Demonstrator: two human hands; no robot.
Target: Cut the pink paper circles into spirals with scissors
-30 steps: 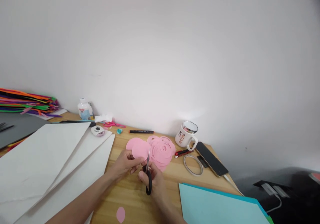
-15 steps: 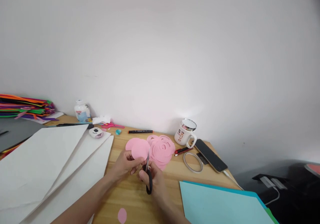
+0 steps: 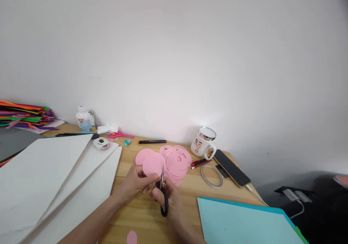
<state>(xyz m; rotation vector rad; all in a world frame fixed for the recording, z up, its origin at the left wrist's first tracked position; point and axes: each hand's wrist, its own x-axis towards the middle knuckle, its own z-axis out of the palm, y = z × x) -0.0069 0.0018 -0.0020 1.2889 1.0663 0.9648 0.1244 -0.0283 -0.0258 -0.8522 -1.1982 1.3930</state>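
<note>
Between the thumb and fingers of my left hand [image 3: 140,182] is a pink paper circle [image 3: 152,163], held up near the table's middle. My right hand [image 3: 168,197] grips black-handled scissors [image 3: 164,200], whose blades point away from me and lie against the circle's right edge. How far the blades are parted is hard to see. Behind the held circle lies another pink round piece [image 3: 143,154]. A pile of pink paper rings and discs [image 3: 178,160] spreads just beyond my right hand. One small pink oval [image 3: 132,237] rests on the wood near the bottom edge.
Large white sheets [image 3: 62,175] cover the left side. Light-blue paper [image 3: 244,218] lies at the lower right. A white mug [image 3: 202,144], a phone [image 3: 231,168] and a tape roll [image 3: 212,176] stand or lie to the right. A black marker [image 3: 152,141] and pink scissors [image 3: 123,135] are near the wall.
The view has shifted slightly. My hands keep the same hold on the circle and scissors, with the blades still at the circle's right edge.
</note>
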